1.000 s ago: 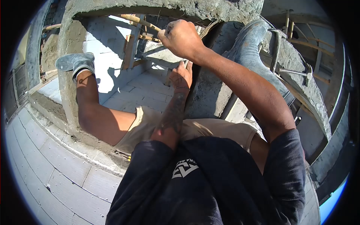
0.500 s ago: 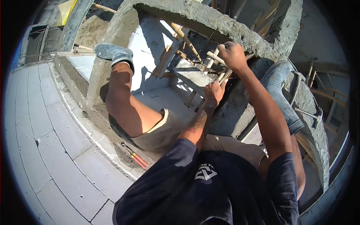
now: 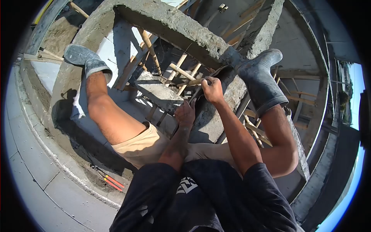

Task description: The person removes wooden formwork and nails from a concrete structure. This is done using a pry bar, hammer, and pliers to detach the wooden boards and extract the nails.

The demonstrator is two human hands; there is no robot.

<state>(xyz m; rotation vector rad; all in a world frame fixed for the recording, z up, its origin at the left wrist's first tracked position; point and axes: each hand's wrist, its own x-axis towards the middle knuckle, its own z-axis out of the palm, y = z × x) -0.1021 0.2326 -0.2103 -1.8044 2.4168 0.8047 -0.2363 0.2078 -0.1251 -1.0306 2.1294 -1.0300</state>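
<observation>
My left hand is closed round a thin, dark bar that points up and away beside the concrete beam; its far end and exact kind are hard to make out. Just above and to the right, my right hand is a fist. From its left side sticks out a short wooden stick, apparently in its grip; whether it belongs to a tool does not show. Beyond lie pale wooden poles and a rough concrete block. Both hands are beside the concrete beam.
My boots rest on rough concrete beams, the left boot and the right boot spread wide. Gaps drop between the beams, with wooden props below. Pliers-like cutters with red-orange handles lie on the ledge beside a block wall.
The view has shifted and turned to the right. My right hand has come down, closer to my left hand. My left hand stays around the thin bar.
</observation>
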